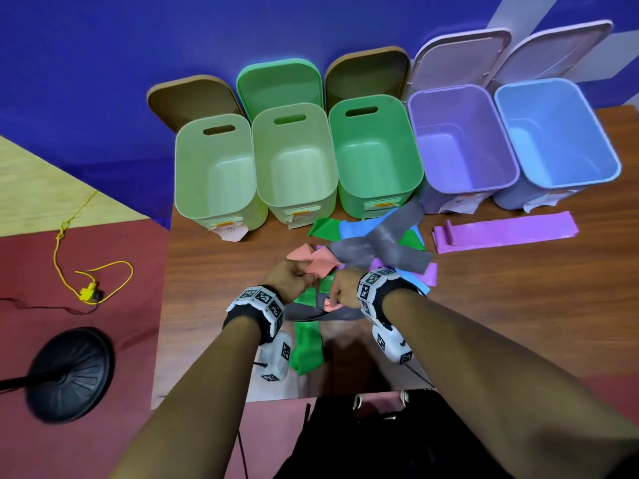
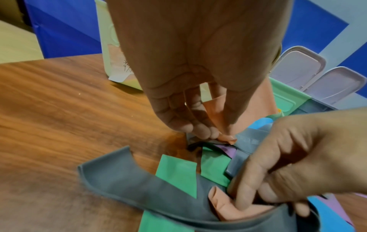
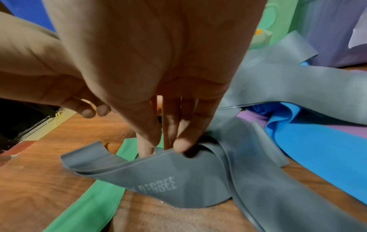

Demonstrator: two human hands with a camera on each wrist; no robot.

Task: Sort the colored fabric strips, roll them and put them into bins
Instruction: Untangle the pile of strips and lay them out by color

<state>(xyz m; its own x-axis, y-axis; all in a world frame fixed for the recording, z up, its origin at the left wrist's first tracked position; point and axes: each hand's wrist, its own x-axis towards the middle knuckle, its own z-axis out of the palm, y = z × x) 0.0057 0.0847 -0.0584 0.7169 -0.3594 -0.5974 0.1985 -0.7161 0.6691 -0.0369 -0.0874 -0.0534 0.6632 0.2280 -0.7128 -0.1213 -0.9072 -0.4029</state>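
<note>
At the left of the frame a round black stand base (image 1: 71, 374) sits on the red floor (image 1: 86, 236), with a yellow cord (image 1: 90, 284) looped above it. A blue backdrop (image 1: 138, 46) fills the top, and a pale yellow patch (image 1: 38, 188) shows at mid-left.

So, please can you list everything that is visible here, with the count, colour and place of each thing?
bins: five, three green, one purple, one blue, open, in a row at the table's back
lids: five, propped behind the bins
purple strip: one, flat, alone before the purple bin
strip pile: grey, green, blue, purple, pink, tangled mid-table
pink strip: one, pinched by both hands
table: one, brown wood
yellow cord: one, on the floor, left
black round base: one, floor, lower left
left hand: pinches the pink strip
right hand: pinches the pink strip's other end
</note>
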